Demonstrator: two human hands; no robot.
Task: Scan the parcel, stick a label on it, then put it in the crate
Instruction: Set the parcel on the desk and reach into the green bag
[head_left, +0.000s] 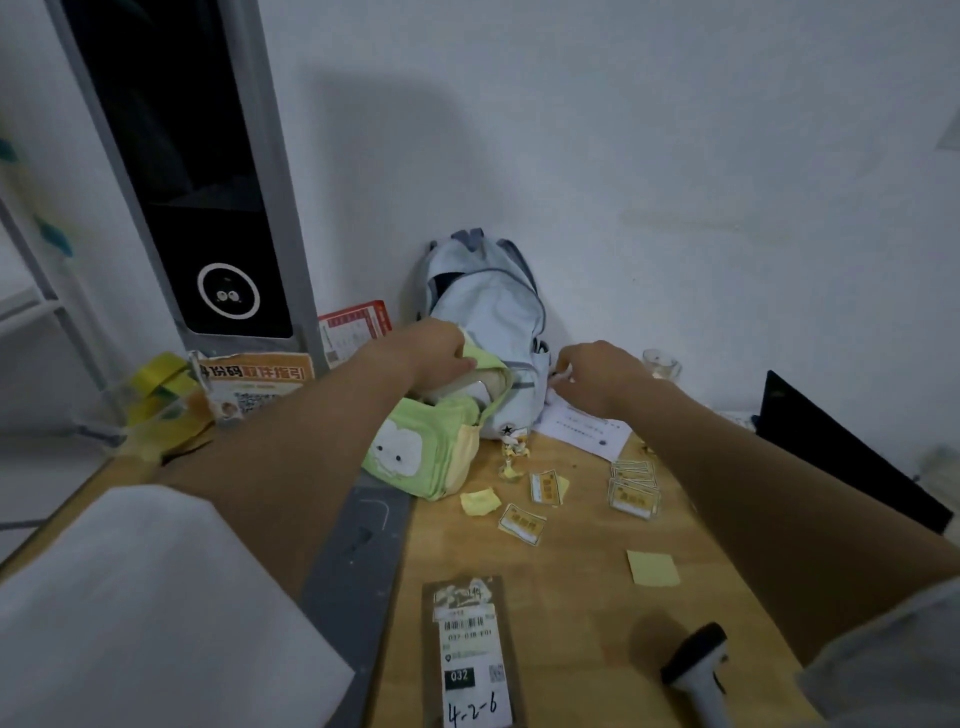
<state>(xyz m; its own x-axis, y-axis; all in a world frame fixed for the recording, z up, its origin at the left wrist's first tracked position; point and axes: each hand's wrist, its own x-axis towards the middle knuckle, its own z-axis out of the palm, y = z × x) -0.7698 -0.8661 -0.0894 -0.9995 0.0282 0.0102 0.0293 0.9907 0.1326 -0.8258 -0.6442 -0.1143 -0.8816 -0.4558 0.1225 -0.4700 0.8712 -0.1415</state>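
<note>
A flat grey parcel (467, 652) lies at the near edge of the wooden table (571, 597), with a white barcode label reading 032 and handwritten 4-2-6. A handheld scanner (698, 670) stands to its right, untouched. My left hand (434, 348) reaches far back and grips the top edge of a green cartoon bag (431, 449). My right hand (592, 371) is beside a pale blue backpack (493, 322), fingers pinched on something small and white at the backpack's side. No crate is in view.
Small yellow labels (631, 493) and yellow sticky notes (653, 568) are scattered mid-table. A white paper sheet (587, 428) lies under my right wrist. A tall dark kiosk (208, 208) stands back left, a black box (831, 457) at right, a glass (661, 364) by the wall.
</note>
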